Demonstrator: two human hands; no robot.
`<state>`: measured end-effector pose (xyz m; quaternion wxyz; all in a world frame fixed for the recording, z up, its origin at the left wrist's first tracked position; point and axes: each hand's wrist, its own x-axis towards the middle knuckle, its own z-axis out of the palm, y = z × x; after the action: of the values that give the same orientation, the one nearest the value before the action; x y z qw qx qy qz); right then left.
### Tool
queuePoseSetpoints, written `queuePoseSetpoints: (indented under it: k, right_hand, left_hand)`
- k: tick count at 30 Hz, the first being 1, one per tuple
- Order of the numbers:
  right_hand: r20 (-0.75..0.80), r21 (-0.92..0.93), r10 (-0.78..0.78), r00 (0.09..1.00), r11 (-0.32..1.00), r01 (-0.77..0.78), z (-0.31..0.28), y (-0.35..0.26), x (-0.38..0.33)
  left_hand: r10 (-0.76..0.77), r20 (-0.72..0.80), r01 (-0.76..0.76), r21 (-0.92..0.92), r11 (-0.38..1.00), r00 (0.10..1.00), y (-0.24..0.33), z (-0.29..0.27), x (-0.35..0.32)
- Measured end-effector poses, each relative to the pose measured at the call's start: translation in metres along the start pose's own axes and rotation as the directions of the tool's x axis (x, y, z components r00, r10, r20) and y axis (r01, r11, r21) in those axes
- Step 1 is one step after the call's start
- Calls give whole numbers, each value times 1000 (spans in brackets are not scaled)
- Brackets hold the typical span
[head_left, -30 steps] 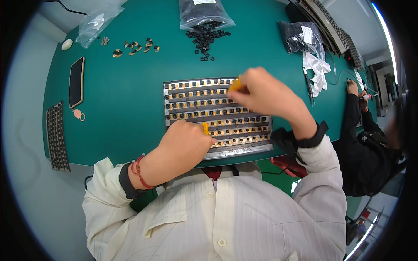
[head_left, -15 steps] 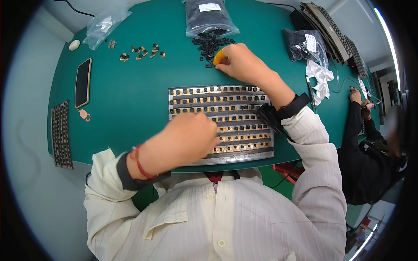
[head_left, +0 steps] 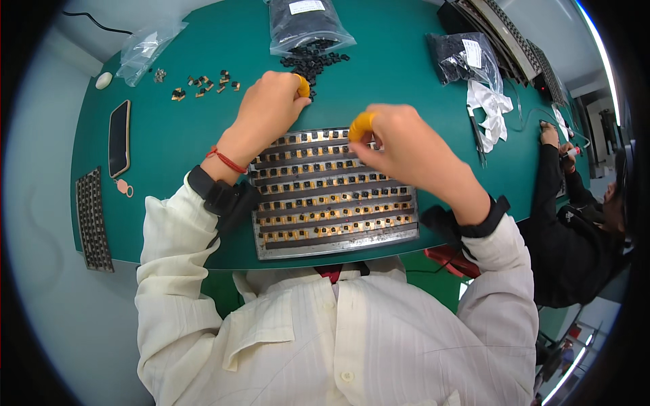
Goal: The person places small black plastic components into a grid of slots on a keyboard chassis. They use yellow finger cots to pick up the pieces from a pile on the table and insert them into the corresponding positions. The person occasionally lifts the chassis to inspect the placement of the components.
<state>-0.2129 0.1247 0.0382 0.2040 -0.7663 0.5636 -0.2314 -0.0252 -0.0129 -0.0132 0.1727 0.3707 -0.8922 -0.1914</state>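
A metal tray [head_left: 338,251] lies before me at the table's front edge, with rows of small black square parts on gold-coloured pieces. My left hand [head_left: 271,101] is closed in a pinch at the near edge of a pile of loose black parts [head_left: 308,65], beyond the tray. Over the tray's far right rows, my right hand [head_left: 403,142] is also closed, thumb against forefinger. Both hands wear yellow finger covers. Whatever either pinch holds is hidden or too small to make out.
A clear bag of black parts [head_left: 308,24] stands behind the pile. Gold-and-black pieces [head_left: 203,84], a phone [head_left: 119,139] and another filled tray [head_left: 94,220] are left. At right lie a second bag [head_left: 460,57], tweezers [head_left: 477,132] and stacked trays [head_left: 497,40]; a co-worker [head_left: 572,237] sits there.
My left hand has moved from over the tray out to the pile. My right hand has come back from the pile to over the tray's far rows.
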Motion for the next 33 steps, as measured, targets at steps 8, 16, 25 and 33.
queuePoseSetpoints:
  k: [8, 16, 25, 33]
  right_hand:
    - [69, 63, 191, 979, 979, -195, 35, -34, -53]
    - [-27, -132, 103, 994, 986, -106, 56, -33, -62]
    - [190, -252, 156, 969, 962, -105, 53, -47, -55]
    - [176, -27, 181, 968, 983, -179, 3, -24, 2]
  left_hand:
    - [58, -64, -53, 74, 996, 996, -4, 1, -2]
    - [138, 84, -124, -149, 981, 987, 38, -22, -71]
    - [275, 194, -260, -97, 961, 942, 56, -6, -113]
    - [315, 257, -339, 53, 939, 913, 70, -8, -133]
